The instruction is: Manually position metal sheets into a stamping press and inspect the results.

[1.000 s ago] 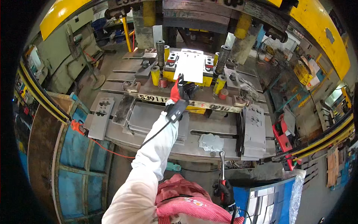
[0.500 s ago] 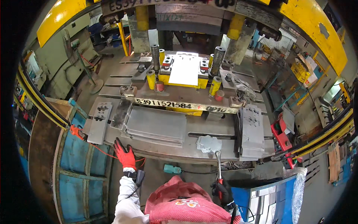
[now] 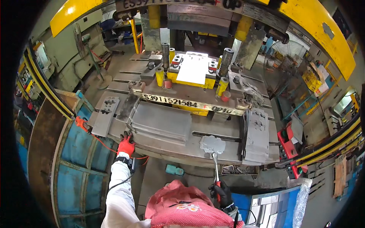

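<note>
My left hand (image 3: 126, 146), in a red glove with dark fingertips, rests its spread fingers on the front edge of the press table, left of a stack of flat grey metal sheets (image 3: 161, 119). My right hand (image 3: 222, 193), black-gloved, is closed around the red handle of a long metal hand tool (image 3: 216, 167). The tool's head meets the near edge of a small pile of irregular metal plates (image 3: 213, 143); whether it grips one I cannot tell. Farther back, a bright sheet (image 3: 192, 68) lies on the yellow-sided die (image 3: 208, 81).
Formed metal parts are stacked at the table's right (image 3: 257, 136) and left (image 3: 104, 119). Dark guide posts (image 3: 227, 59) flank the die, beneath the raised upper press. Below the front edge are a teal foot-switch box (image 3: 174, 170) and a tray of small pieces (image 3: 239, 170).
The whole view has shifted slightly. The tool's head has moved a little left along the pile's near edge, and my right hand with it. My left hand stays at the table edge.
</note>
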Motion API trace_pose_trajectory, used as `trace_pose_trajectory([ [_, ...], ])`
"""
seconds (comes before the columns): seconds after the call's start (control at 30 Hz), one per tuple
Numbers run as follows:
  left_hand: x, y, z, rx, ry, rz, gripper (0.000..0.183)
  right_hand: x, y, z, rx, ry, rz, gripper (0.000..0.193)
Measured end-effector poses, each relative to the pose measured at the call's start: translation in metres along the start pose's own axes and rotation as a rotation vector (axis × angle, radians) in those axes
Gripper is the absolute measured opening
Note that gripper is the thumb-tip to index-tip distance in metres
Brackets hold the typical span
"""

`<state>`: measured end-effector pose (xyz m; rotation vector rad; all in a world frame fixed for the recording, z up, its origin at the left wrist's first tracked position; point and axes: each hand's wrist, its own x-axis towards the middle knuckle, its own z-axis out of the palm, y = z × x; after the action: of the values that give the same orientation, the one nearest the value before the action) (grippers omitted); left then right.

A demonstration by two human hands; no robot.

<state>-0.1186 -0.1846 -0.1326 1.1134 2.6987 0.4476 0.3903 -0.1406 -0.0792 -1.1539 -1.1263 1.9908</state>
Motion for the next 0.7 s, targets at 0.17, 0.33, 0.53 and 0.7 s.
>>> trace_pose_trajectory([
  [0.17,0.004,-0.001,-0.006,-0.046,-0.075,-0.007,0.059,-0.007,-0.005,-0.003,-0.029,-0.057,0.075,0.028],
  [0.33,0.003,0.006,-0.005,-0.014,-0.060,0.013,0.060,-0.013,0.008,-0.011,-0.035,-0.132,0.073,0.042],
  [0.53,0.002,0.004,-0.007,0.022,-0.051,-0.042,0.057,-0.017,0.013,-0.011,-0.021,-0.126,0.079,0.040],
  [0.7,-0.005,0.016,-0.015,-0.091,-0.047,-0.034,0.057,-0.022,0.010,-0.013,-0.053,-0.077,0.053,0.036],
])
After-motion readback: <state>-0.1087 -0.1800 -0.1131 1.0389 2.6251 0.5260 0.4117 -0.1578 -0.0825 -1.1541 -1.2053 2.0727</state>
